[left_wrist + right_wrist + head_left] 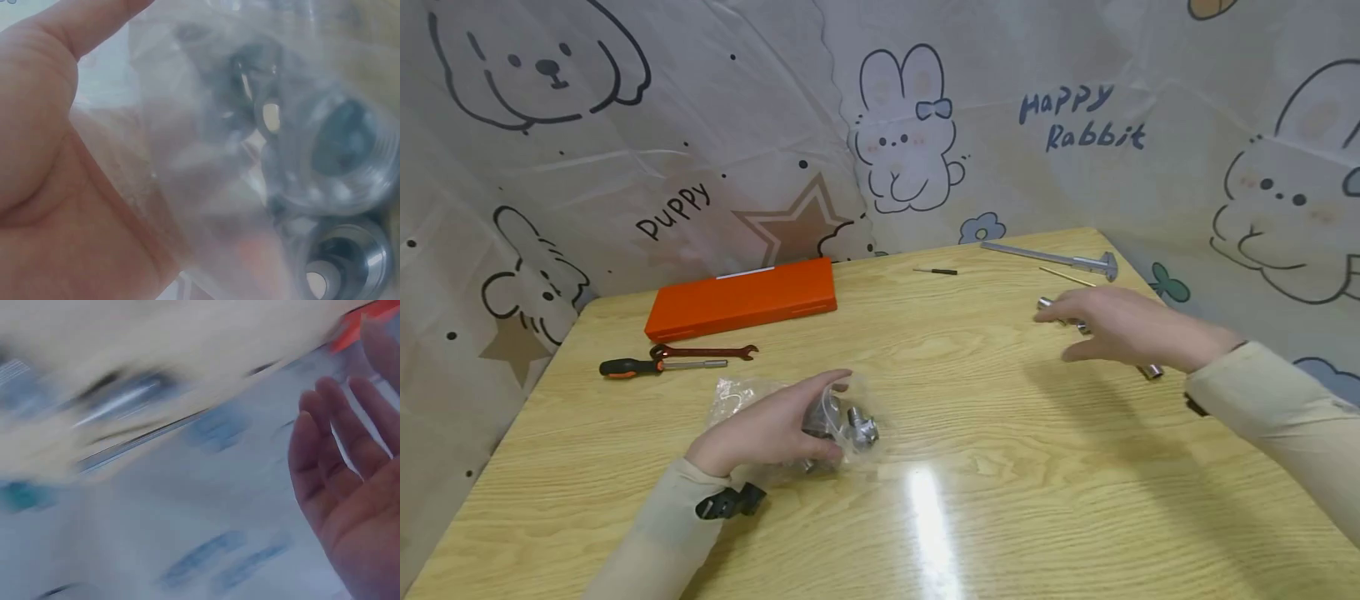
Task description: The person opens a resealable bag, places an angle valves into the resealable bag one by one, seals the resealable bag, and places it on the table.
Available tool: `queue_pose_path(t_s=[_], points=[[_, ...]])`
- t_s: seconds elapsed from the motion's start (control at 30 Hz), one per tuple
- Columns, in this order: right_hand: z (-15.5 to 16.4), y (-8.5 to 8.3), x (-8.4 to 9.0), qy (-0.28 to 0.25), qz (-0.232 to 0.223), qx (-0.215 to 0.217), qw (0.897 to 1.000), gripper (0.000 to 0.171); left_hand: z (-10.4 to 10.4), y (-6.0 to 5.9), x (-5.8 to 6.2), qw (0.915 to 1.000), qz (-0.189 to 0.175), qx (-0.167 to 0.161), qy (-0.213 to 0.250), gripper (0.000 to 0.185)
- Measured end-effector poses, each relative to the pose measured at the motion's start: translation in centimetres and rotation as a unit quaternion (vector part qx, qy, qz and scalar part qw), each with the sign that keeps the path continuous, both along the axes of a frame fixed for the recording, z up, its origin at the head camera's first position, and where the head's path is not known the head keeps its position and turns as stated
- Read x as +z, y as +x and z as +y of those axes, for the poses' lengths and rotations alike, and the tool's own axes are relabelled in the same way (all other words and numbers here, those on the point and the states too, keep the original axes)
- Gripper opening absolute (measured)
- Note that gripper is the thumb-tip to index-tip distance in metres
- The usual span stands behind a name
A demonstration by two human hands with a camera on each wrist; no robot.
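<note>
My left hand [767,429] curves round a clear plastic bag [730,400], thumb on the near side and fingers on the far side. Shiny metal fittings [862,429] show through the plastic, and a round threaded opening [350,150] stands out in the left wrist view. Part of the bag is hidden beneath the hand. Over at the right, my right hand [1123,325] hovers with fingers spread and holds nothing. Below and beside it lie chrome metal pieces [1150,372], partly covered by the hand. The right wrist view is blurred, but the right palm [369,519] looks bare.
An orange case [741,300] lies at the back left, with a red wrench [707,352] and a black-handled screwdriver [628,367] before it. Toward the back edge are a small screwdriver [943,272], a caliper [1045,254] and a thin brass-coloured rod [1067,277]. A printed cloth hangs behind.
</note>
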State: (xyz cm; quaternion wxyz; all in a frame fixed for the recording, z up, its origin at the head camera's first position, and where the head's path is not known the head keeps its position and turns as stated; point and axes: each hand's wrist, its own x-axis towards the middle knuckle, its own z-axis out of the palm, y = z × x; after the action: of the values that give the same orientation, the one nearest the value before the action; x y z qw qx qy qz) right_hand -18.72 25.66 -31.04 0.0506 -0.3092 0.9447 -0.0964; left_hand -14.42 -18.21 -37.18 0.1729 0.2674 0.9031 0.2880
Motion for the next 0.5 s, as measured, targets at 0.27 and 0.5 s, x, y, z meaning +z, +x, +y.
queue_pose_path(t_s=[0.27, 0.5], points=[[11.7, -0.9, -4.7, 0.021, -0.065, -0.090, 0.994, 0.079, -0.2, 0.0, -0.1, 0.9999, -0.009, -0.003, 0.006, 0.102], [14.2, -0.6, -6.9, -0.016, -0.057, -0.100, 0.993, 0.079, 0.0, 0.0, -0.1, 1.0000, -0.005, -0.006, 0.006, 0.102]])
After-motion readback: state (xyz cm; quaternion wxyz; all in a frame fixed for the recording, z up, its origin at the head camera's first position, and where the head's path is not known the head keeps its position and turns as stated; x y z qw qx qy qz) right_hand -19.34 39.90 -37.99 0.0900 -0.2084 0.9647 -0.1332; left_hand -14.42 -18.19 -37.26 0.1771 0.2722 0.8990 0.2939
